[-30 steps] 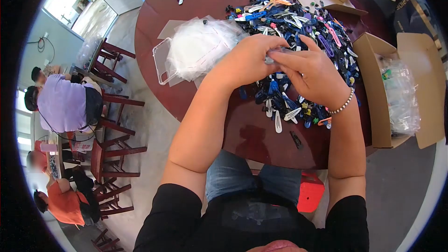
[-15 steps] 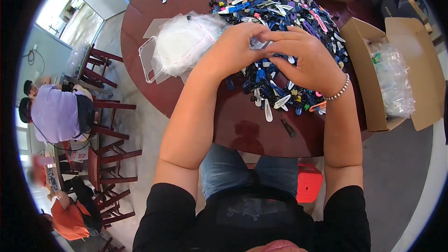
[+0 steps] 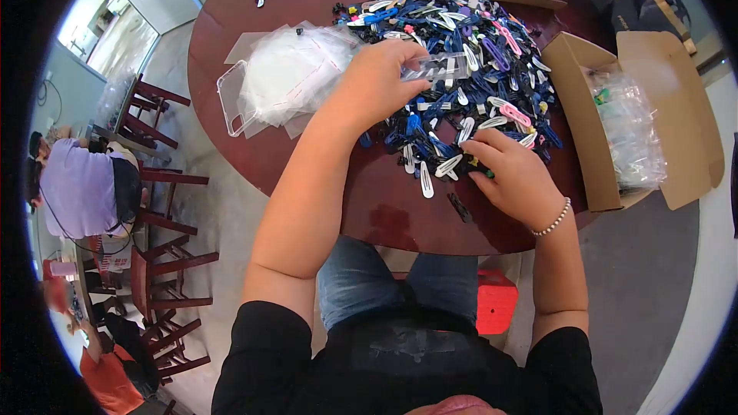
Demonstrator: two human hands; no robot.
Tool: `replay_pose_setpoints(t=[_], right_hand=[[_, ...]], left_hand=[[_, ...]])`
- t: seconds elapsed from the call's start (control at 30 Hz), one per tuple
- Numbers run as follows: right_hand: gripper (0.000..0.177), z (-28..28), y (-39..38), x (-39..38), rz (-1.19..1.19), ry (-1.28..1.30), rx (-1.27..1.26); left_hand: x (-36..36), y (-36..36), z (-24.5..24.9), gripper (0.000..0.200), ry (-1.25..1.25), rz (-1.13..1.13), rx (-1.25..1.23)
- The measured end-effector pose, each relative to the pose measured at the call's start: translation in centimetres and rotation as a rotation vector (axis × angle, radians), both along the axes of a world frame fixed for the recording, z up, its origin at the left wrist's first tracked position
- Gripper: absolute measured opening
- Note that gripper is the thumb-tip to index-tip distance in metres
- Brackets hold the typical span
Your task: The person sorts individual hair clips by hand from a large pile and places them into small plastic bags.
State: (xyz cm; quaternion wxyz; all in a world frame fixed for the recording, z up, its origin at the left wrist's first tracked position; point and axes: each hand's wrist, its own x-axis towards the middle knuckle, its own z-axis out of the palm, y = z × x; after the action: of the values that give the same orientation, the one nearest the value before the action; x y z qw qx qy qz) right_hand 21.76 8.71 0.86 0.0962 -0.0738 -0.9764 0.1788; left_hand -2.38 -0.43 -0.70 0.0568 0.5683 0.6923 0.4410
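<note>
My left hand is closed on a small clear plastic bag, which sticks out to the right over the pile. Below it spreads a heap of hair clips, mostly navy, black and white, with some pink, purple and orange. My right hand, wearing a beaded bracelet, reaches into the near right edge of this heap. Its thumb and forefinger are apart, with small dark clips between their tips. Left of my left hand lies a stack of clear plastic bags.
A clear phone case lies beside the bags. On the right, an open cardboard box holds filled clear bags. A dark clip lies near the table's front edge. Two people sit at the left among wooden stools.
My hands have parted. The right hand has moved down to the clips at the heap's near edge, while the left keeps the clear bag, now more visible. The view has shifted slightly.
</note>
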Motion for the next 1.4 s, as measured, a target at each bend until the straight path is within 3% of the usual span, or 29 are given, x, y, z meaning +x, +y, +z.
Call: replay_pose_setpoints(t=[0.37,0.43,0.7,0.77,1.23,1.4], right_hand=[[0.025,-0.5,-0.1,-1.2,-0.033,-0.004,0.04],[0.026,-0.5,0.3,-1.0,-0.022,0.041,-0.157],[0.03,3.0,1.5,-1.5,-0.062,0.097,-0.309],[0.032,4.0,1.8,-2.1,-0.074,0.263,-0.346],[0.02,3.5,2.6,-6.5,-0.089,0.398,-0.361],[0.012,2.6,4.1,-5.9,-0.222,0.516,-0.338]], left_hand=[[0.3,0.0,-0.1,0.035,0.015,-0.02,0.006],[0.3,0.0,-0.1,0.036,0.017,-0.013,0.002],[0.3,0.4,-0.7,0.035,0.055,-0.045,0.071],[0.5,0.2,-0.5,0.034,0.076,-0.051,0.059],[0.4,0.4,-0.5,0.042,0.116,-0.058,0.097],[0.3,0.5,-0.1,0.037,0.017,-0.062,0.105]])
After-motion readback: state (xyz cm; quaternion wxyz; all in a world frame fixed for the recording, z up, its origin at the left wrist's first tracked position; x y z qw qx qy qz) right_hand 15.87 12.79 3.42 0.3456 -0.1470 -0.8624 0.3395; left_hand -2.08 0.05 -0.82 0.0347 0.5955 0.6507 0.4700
